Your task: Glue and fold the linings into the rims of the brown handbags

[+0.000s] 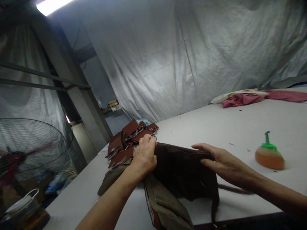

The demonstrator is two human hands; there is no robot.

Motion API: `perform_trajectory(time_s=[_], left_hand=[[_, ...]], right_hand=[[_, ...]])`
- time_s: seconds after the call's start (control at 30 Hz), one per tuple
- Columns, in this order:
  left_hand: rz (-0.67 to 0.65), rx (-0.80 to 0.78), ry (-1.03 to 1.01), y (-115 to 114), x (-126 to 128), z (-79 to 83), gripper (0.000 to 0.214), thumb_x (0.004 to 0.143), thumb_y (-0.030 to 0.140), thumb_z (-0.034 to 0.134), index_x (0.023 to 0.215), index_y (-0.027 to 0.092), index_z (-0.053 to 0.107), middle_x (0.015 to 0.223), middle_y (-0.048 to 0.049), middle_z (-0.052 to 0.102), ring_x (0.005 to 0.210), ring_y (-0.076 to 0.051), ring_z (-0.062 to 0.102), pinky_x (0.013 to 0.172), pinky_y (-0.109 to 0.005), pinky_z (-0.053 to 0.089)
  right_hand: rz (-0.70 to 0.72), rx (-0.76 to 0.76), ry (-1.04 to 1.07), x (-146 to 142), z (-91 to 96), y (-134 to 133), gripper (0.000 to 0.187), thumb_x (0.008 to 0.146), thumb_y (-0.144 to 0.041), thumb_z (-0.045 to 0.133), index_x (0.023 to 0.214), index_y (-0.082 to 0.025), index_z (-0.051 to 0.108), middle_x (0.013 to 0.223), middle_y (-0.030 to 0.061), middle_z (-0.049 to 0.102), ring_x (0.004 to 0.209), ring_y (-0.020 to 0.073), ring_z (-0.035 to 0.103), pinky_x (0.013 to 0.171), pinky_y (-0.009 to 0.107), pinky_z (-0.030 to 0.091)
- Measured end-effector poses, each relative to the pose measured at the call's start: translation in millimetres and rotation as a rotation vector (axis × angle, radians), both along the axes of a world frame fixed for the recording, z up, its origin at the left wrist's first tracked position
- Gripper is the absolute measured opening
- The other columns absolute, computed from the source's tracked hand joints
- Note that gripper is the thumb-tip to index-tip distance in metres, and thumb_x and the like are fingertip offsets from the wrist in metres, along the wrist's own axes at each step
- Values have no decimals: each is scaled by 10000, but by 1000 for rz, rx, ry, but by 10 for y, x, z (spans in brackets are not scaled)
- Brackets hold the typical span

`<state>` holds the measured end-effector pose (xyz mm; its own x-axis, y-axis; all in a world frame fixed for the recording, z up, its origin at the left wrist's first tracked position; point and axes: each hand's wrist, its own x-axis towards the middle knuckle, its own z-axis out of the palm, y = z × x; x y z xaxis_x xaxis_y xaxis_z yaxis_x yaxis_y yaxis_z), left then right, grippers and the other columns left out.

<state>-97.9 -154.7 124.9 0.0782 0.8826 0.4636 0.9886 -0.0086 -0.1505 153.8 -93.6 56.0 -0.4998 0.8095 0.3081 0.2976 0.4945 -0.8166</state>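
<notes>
An olive-brown fabric bag (184, 172) is held over the near part of the white table, its dark inside facing me. My left hand (145, 155) is closed on the upper left of the bag, fingers curled over its edge. On the far right rim, my right hand (214, 158) grips the cloth between thumb and fingers. A lighter olive panel (168, 203) hangs below, and a narrow strap (215, 204) dangles at the right. Beyond my left hand lies a pile of reddish-brown flaps with metal fittings (129, 140).
A squat bottle of orange liquid with a green nozzle (270, 156) stands right on the white table (199, 126). Pink cloth (244, 98) lies at the back right. A large fan (31, 150) and a lidded container (24, 209) are at left, before silvery sheeting (168, 64).
</notes>
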Motion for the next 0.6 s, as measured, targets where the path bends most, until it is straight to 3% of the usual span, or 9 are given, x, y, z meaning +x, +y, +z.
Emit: perform_trajectory(time_s=[0.2,0.43,0.6], left_hand=[[-89,23,-117,159,-69,-123,155,752,194,646,826,204,510,924,-35,545,877,-192,528,797,-309,431],[-158,3,-212,276,-118,-116,107,754,273,689,797,199,624,865,-16,585,823,-167,571,774,-281,426],[-219,-14,-313,403,-189,-114,126,767,293,665,696,191,649,822,-22,603,816,-160,580,774,-269,430]], right_hand=[[79,-51,62,61,28,36,413,777,-230,512,1185,-197,571,1062,59,687,980,253,632,863,381,491],[184,-197,191,66,-19,103,338,771,-276,594,1098,-191,614,971,38,697,886,225,649,766,330,514],[168,-209,225,8,-26,134,309,780,-337,625,1051,-186,624,912,19,681,816,189,640,699,291,505]])
